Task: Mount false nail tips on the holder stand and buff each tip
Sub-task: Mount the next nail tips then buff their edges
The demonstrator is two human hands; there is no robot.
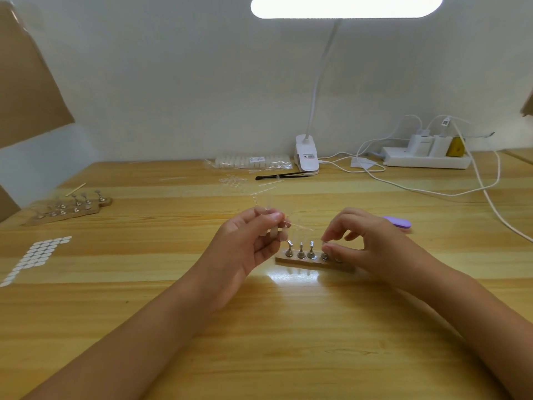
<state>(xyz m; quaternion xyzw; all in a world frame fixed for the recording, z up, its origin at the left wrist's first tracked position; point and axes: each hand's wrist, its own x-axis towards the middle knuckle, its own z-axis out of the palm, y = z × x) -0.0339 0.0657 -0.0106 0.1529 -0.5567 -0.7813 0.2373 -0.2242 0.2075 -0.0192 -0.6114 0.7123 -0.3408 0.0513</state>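
A wooden holder stand (305,261) with several small metal pegs lies on the table in front of me. My left hand (248,241) holds a clear plastic strip of false nail tips (272,202) raised above the stand's left end. My right hand (366,241) pinches something tiny and clear over the fourth peg (324,255); what it is cannot be made out. The right end of the stand is hidden under that hand. A purple buffer block (399,222) lies just behind my right hand.
More holder stands (72,207) sit at the left, with a sheet of white adhesive dots (37,255) nearer me. A bag of nail tips (253,162), a black brush (281,176), the clamp lamp (307,157) and a power strip (427,160) with cables line the back.
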